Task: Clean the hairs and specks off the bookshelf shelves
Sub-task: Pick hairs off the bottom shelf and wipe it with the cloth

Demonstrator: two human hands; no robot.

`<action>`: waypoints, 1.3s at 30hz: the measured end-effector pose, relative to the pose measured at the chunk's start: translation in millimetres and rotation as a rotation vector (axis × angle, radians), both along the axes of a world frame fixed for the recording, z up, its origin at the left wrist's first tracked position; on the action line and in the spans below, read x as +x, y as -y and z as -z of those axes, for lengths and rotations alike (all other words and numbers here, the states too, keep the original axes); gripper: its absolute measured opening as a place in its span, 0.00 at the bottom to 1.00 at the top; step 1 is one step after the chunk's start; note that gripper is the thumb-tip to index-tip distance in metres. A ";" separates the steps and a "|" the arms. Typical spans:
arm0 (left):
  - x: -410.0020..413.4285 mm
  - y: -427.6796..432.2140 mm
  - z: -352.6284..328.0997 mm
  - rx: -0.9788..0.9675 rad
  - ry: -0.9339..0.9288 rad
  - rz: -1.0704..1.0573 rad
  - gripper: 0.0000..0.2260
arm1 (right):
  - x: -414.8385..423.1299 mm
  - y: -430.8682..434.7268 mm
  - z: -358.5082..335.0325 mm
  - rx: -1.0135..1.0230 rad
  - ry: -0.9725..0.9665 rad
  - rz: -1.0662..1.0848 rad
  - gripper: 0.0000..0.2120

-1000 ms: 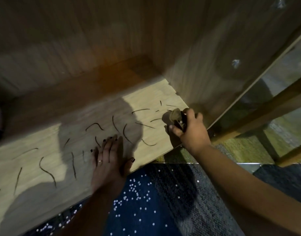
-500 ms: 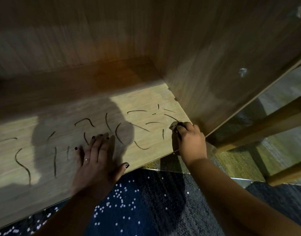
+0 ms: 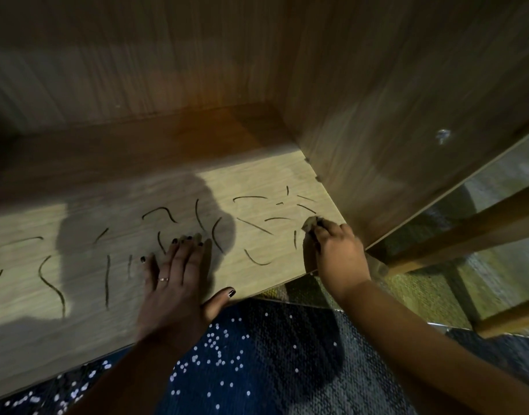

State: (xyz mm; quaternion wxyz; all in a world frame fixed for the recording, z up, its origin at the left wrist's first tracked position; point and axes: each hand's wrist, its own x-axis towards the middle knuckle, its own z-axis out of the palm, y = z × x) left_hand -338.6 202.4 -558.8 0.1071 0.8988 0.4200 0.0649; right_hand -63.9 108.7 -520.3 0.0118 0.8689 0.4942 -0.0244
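A light wooden shelf of the bookshelf fills the view, strewn with several dark curved hairs from left to right. My left hand lies flat on the shelf near its front edge, fingers straight and thumb hanging over the edge. My right hand is at the shelf's right front corner, fingers curled round a small brownish wad that touches the shelf beside the hairs. Most of the wad is hidden under my fingers.
The bookshelf's side panel rises right beside my right hand, and the back panel stands behind. Below the shelf edge lies a dark blue carpet dotted with white specks. Wooden rails cross at the far right.
My right hand came down from a raised position with the wad and now presses it on the shelf corner. My left hand stays flat; the view shifted slightly.
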 end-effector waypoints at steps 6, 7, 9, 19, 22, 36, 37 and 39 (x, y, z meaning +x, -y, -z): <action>-0.4 0.1 2.9 0.015 -0.004 -0.002 0.40 | 3.1 -4.3 0.7 -0.013 0.000 -0.034 0.26; -0.4 0.2 2.8 0.016 -0.010 -0.001 0.40 | 4.7 -11.4 -0.9 -0.011 -0.006 -0.020 0.25; -0.4 0.3 3.0 0.018 -0.024 -0.001 0.41 | 8.3 -27.8 -4.5 -0.025 -0.024 0.012 0.24; -0.9 1.5 2.4 -0.007 -0.032 -0.014 0.40 | 6.7 -21.9 -5.2 -0.027 -0.055 -0.022 0.27; -0.8 1.4 1.8 -0.003 -0.029 -0.005 0.40 | 3.5 -10.8 1.4 0.000 -0.046 -0.049 0.26; -0.4 1.4 0.9 0.023 -0.063 0.006 0.41 | 4.5 -48.4 -15.0 -0.073 -0.097 0.013 0.24; -0.9 1.1 0.9 0.021 -0.074 0.005 0.41 | 4.2 -44.4 -15.0 -0.079 -0.097 0.003 0.25; -1.6 1.1 1.2 0.017 -0.090 -0.003 0.41 | 2.2 -32.5 -11.4 -0.089 -0.091 -0.029 0.28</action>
